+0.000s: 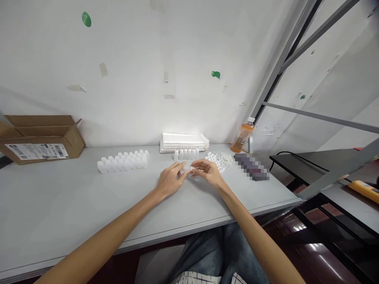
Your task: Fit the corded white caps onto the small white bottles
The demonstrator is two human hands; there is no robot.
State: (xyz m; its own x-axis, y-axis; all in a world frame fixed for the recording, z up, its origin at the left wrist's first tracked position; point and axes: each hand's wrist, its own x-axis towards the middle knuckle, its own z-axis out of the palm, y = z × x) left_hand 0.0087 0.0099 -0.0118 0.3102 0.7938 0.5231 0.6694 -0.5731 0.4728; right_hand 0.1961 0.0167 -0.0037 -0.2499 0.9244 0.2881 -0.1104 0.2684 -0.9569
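Observation:
My left hand [170, 179] and my right hand [207, 171] meet over the middle of the grey table [59, 205]. Both are closed on one small white bottle [187, 168] held between the fingertips. Just beyond them stands a short row of small white bottles [186, 154]. A larger batch of white bottles [124, 161] stands in rows to the left. A heap of small white caps [220, 159] lies right of my right hand.
A stack of white sheets [183, 142] lies against the wall. An orange drink bottle [242, 138] stands at the back right beside a pixelated dark object [251, 166]. An open cardboard box [38, 138] sits at the far left. A dark side table [319, 161] and metal frame stand right.

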